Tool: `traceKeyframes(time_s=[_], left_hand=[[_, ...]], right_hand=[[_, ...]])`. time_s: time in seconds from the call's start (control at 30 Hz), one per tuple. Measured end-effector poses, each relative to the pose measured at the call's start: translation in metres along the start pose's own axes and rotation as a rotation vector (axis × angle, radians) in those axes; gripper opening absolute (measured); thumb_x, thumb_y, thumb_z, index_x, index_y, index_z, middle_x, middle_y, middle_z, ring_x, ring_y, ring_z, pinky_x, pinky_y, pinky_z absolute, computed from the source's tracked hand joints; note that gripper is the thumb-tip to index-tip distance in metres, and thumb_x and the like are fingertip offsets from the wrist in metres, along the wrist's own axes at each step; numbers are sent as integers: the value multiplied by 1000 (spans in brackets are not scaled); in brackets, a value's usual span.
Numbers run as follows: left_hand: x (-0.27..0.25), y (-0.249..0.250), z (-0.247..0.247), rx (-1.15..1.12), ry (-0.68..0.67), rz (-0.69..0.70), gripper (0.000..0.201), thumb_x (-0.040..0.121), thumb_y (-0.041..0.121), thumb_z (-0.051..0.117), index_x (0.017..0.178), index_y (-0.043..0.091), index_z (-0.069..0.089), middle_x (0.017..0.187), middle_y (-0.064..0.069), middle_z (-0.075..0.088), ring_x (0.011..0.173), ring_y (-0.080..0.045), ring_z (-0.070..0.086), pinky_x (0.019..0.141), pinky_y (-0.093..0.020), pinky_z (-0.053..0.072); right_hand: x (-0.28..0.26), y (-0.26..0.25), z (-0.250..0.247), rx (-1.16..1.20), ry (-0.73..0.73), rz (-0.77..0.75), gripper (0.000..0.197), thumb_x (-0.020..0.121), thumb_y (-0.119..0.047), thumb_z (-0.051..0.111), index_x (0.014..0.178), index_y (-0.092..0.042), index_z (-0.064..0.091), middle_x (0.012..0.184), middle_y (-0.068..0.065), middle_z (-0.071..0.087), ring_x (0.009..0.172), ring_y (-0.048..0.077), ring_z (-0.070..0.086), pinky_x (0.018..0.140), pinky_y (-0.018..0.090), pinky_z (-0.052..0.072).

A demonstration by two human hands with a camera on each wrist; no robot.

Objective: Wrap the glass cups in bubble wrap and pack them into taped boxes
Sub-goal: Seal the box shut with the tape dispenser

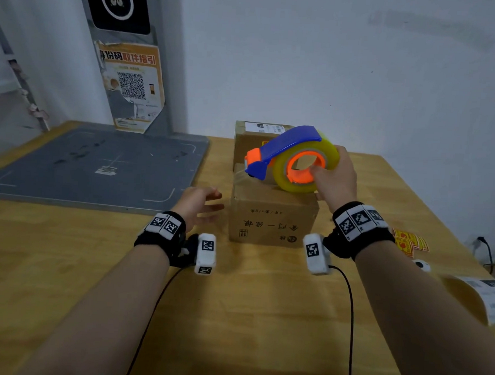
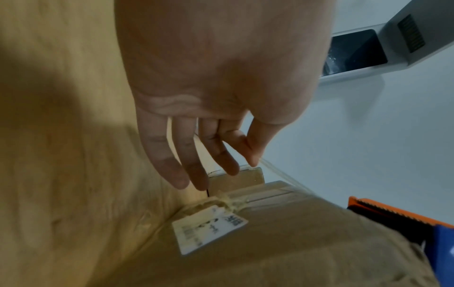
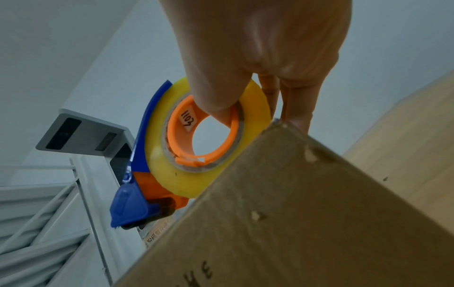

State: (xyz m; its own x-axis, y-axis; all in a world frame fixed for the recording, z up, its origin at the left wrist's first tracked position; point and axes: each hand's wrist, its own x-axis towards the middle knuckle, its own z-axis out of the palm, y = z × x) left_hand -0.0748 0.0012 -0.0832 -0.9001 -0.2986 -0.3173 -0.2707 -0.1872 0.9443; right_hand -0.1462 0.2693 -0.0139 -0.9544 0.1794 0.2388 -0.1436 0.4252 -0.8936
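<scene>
A closed cardboard box sits mid-table, printed characters on its near side. My right hand grips a blue and orange tape dispenser with a yellowish tape roll, thumb through the orange core. The dispenser hovers tilted over the box top, and a clear tape strand runs from it to the box's far left edge. My left hand hangs open just left of the box, fingers straight and apart from it. A second box stands behind. No cups or bubble wrap show.
A grey mat covers the table's back left, below a post with an orange QR poster. Red and yellow stickers and a white label sheet lie at the right. A white label is stuck on the box's left side.
</scene>
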Motion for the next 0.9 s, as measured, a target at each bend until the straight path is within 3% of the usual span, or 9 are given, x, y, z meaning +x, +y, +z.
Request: traceKeyframes(time_s=[0.23,0.37,0.47,0.57,0.63,0.7,0.77,0.83,0.9], left_hand=[[-1,-2,13,85,2,-30,24,105,33,56,96,12,63,109,-1,68,99,-21,69,74,-40,56],[-1,-5,25,227,-10,-35,31,105,36,51,114,11,68,114,-6,72,105,-28,68,91,-48,58],[-5,-1,35,318,-12,-33,36,108,38,41,118,10,61,112,-8,68,96,-27,65,87,-44,55],[2,1,38,475,48,34,42,109,41,35,134,10,48,140,-16,51,113,-36,60,94,-51,54],[4,-1,34,517,83,18,54,107,48,39,150,16,31,153,-13,39,125,-39,54,84,-53,57],[6,-5,28,534,89,-38,69,102,56,46,157,24,20,154,-11,41,125,-38,55,66,-44,56],[1,-1,24,516,100,41,66,101,50,53,155,18,30,147,-11,51,122,-34,58,78,-46,58],[-6,6,26,454,133,254,42,104,40,52,141,20,53,138,-5,60,122,-24,58,100,-49,53],[-18,9,34,354,87,355,28,106,40,46,124,29,65,121,5,68,113,-12,62,97,-38,51]], right_hand=[[-1,1,0,-10,7,-18,35,90,-22,62,121,-37,56,96,-15,61,84,6,60,77,51,63],[-2,1,0,-16,5,-12,36,89,-23,61,121,-37,56,96,-15,62,85,7,60,77,52,63],[-2,0,0,-21,1,-11,36,89,-22,61,121,-37,55,95,-14,61,83,8,60,76,52,63],[-3,0,0,-22,6,-17,37,90,-23,61,125,-34,54,96,-11,62,84,12,62,76,53,63],[-5,1,1,-24,16,-28,40,89,-24,61,128,-33,54,100,-7,64,88,20,65,78,53,62],[-7,1,0,-34,20,-37,42,90,-25,61,130,-32,53,103,-4,65,92,24,65,80,52,62],[-8,1,0,-33,21,-44,42,90,-24,61,131,-31,53,106,-2,66,93,24,65,82,51,61],[-8,0,0,-36,22,-48,43,89,-24,61,131,-31,53,107,-1,67,94,25,65,84,51,61],[-9,0,-1,-38,22,-53,44,89,-24,61,131,-31,53,109,1,67,97,27,65,86,50,60]])
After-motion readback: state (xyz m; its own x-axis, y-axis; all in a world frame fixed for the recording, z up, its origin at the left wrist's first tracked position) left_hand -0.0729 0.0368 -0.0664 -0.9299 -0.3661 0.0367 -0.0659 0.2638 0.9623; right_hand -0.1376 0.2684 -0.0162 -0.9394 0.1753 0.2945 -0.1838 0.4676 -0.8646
